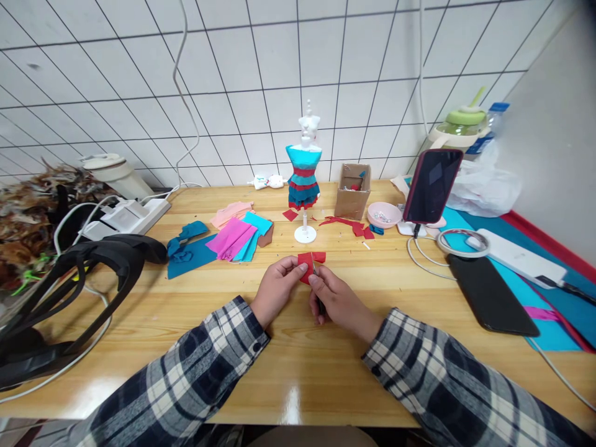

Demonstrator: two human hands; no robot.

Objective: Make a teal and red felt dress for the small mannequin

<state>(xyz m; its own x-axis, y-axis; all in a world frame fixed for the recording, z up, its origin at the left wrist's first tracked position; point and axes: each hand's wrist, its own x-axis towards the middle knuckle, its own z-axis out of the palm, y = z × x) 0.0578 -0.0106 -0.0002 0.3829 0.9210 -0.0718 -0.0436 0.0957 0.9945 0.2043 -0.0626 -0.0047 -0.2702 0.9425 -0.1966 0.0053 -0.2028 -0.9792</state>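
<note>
Between my hands is a small piece of red crepe paper. My left hand pinches it at its left side with thumb and fingers. Closed around a pair of scissors, my right hand holds the blades upright at the paper's right part; most of the handles are hidden by the fingers. Straight ahead, a small white dress form wears a strapless tiered dress in turquoise, teal and red. Red scraps lie to the right of its base.
Coloured sheets lie left, near a black headset strap and a power strip. At the back stand a cardboard box and a pink bowl. On the right are a propped phone, a black phone and cables.
</note>
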